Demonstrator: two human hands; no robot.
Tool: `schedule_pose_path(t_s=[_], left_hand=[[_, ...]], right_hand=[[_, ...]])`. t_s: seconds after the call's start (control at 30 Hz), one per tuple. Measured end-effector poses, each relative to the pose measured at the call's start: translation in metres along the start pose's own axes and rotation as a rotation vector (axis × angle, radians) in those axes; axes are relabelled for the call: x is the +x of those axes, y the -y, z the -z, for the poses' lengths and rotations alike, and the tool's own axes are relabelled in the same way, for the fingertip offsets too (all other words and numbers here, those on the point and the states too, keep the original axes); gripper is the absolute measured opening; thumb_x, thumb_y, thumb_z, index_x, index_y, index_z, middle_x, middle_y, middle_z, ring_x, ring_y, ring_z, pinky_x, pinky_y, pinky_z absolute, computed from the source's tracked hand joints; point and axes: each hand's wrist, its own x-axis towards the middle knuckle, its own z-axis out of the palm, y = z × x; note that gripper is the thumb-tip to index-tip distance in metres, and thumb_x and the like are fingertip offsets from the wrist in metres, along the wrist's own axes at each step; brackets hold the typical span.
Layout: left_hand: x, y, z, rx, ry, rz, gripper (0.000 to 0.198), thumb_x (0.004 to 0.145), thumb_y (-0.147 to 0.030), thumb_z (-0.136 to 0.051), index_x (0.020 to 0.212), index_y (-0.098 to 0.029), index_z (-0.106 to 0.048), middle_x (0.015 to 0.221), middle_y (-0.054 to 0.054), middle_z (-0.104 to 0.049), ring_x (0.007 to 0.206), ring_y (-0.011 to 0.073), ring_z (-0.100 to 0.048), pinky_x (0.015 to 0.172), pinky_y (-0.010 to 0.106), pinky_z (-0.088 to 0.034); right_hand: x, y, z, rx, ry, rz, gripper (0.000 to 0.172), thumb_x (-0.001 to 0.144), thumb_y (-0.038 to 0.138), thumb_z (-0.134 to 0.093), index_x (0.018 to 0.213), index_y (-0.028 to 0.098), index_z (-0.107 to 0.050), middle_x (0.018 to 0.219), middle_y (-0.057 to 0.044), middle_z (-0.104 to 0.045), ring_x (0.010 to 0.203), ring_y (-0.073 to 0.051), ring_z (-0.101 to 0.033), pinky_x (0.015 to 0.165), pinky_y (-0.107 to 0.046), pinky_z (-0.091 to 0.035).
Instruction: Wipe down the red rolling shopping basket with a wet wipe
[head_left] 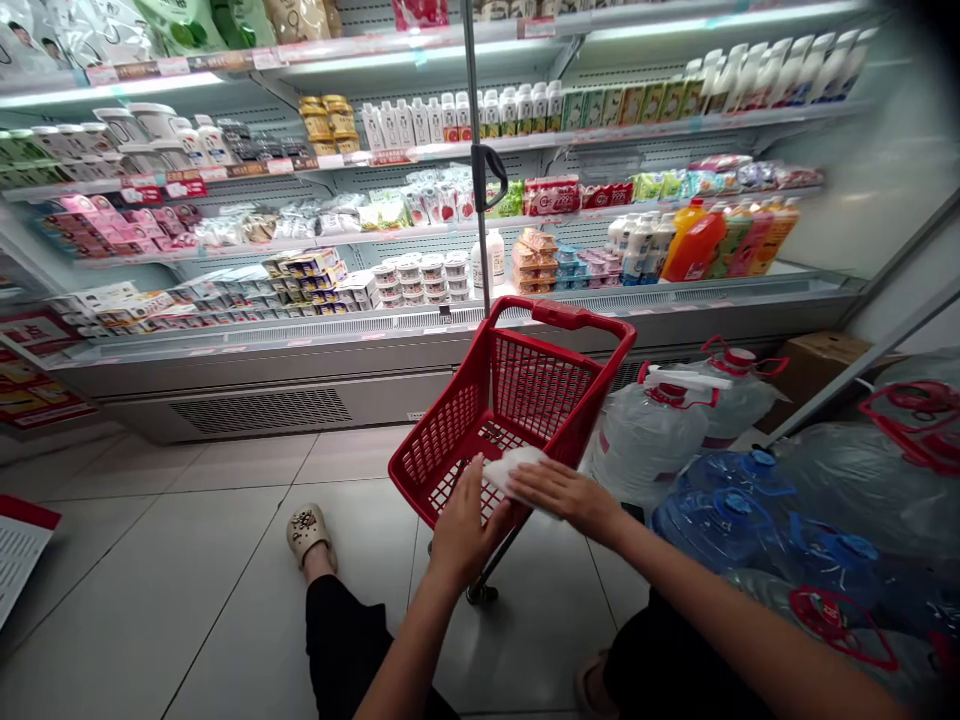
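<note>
A red wheeled shopping basket (442, 425) stands on the floor in front of me, its handle end toward the fridge. My right hand (562, 490) has its fingers over a white cloth or wad of tissue (514, 463) at the basket's near right rim. Beside it, my left hand (466, 525) is at the near rim with its fingers stretched out and the thumb toward the cloth. Whether the left fingertips touch the cloth or the basket, I cannot tell. Only the basket's lattice floor and walls show inside it.
Behind the basket runs a glass-door fridge (375, 385) with a black door handle (491, 178) and shelves of dairy and drinks. Large water jugs (649, 430) and blue bottles (727, 520) crowd the right side. My beige clog (309, 532) rests on the tiled floor at left.
</note>
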Motion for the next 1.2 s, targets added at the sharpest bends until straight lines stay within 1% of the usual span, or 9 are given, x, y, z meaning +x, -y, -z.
schedule_pose_path(t_s=[0.2,0.27,0.5,0.57,0.67,0.83,0.97,1.1,1.2], left_hand=[[-0.011,-0.001,0.009,0.105,0.143,-0.047,0.069,0.107,-0.051,-0.038,0.167,-0.030,-0.010,0.167,0.005,-0.039,0.151,0.0227,-0.042,0.101,0.034,-0.056],[-0.009,0.005,0.016,0.101,0.147,-0.109,0.067,0.108,-0.046,-0.038,0.167,-0.033,-0.009,0.167,0.004,-0.038,0.151,0.0206,-0.041,0.111,0.036,-0.050],[0.010,-0.020,0.001,0.063,-0.010,-0.117,0.077,0.105,-0.030,-0.041,0.167,-0.017,0.002,0.167,0.017,-0.035,0.153,0.0262,-0.038,0.121,0.047,-0.040],[0.012,-0.025,-0.005,0.089,-0.039,-0.098,0.078,0.106,-0.035,-0.042,0.166,-0.017,0.004,0.167,0.018,-0.036,0.151,0.0280,-0.042,0.118,0.047,-0.045],[0.011,-0.023,-0.002,0.158,-0.028,-0.080,0.078,0.107,-0.040,-0.043,0.167,-0.020,0.002,0.166,0.016,-0.038,0.149,0.0300,-0.045,0.115,0.047,-0.048],[0.006,-0.012,0.017,0.201,0.055,-0.150,0.066,0.106,-0.035,-0.047,0.165,-0.038,-0.019,0.168,0.004,-0.036,0.144,0.0277,-0.051,0.111,0.044,-0.051],[0.008,-0.012,0.021,0.170,0.087,-0.199,0.067,0.104,-0.035,-0.051,0.164,-0.041,-0.023,0.167,0.002,-0.039,0.137,0.0256,-0.057,0.107,0.040,-0.054],[0.008,-0.013,0.020,0.178,0.089,-0.196,0.065,0.105,-0.035,-0.049,0.164,-0.040,-0.023,0.166,0.002,-0.041,0.137,0.0251,-0.058,0.105,0.039,-0.054],[0.006,-0.010,0.021,0.193,0.105,-0.193,0.064,0.105,-0.032,-0.047,0.164,-0.040,-0.022,0.165,0.002,-0.042,0.135,0.0244,-0.059,0.104,0.038,-0.055]], right_hand=[[-0.039,-0.097,0.028,-0.194,-0.050,-0.342,0.073,0.097,-0.004,-0.032,0.164,0.024,-0.031,0.162,-0.004,-0.045,0.150,-0.022,-0.042,0.131,-0.044,-0.026],[-0.036,-0.087,0.022,-0.206,-0.067,-0.370,0.073,0.097,-0.003,-0.032,0.164,0.023,-0.030,0.161,-0.005,-0.047,0.149,-0.022,-0.043,0.130,-0.044,-0.028],[0.011,0.024,-0.017,-0.012,-0.059,-0.165,0.067,0.102,0.006,-0.042,0.165,0.020,-0.025,0.161,-0.006,-0.046,0.151,-0.019,-0.040,0.124,-0.042,-0.040],[0.012,0.019,-0.010,-0.003,-0.034,-0.084,0.066,0.103,0.008,-0.044,0.165,0.021,-0.025,0.161,-0.005,-0.046,0.151,-0.018,-0.040,0.124,-0.041,-0.040],[-0.007,-0.029,0.016,-0.068,-0.009,-0.060,0.071,0.101,0.001,-0.038,0.166,0.023,-0.021,0.162,-0.004,-0.044,0.150,-0.016,-0.042,0.126,-0.041,-0.037],[-0.050,-0.107,0.057,-0.228,-0.033,-0.354,0.082,0.094,-0.004,-0.034,0.166,0.031,-0.018,0.165,-0.002,-0.038,0.150,-0.021,-0.041,0.128,-0.048,-0.032],[-0.045,-0.088,0.043,-0.253,-0.113,-0.475,0.082,0.093,-0.003,-0.034,0.167,0.028,-0.017,0.166,-0.004,-0.036,0.151,-0.023,-0.040,0.127,-0.049,-0.034],[-0.020,-0.044,0.019,-0.139,-0.043,-0.240,0.078,0.097,-0.002,-0.034,0.167,0.025,-0.015,0.164,-0.003,-0.040,0.152,-0.019,-0.039,0.126,-0.043,-0.037],[-0.020,-0.052,0.026,-0.115,0.022,-0.138,0.078,0.097,-0.003,-0.034,0.167,0.025,-0.015,0.165,-0.002,-0.040,0.152,-0.018,-0.038,0.127,-0.042,-0.034]])
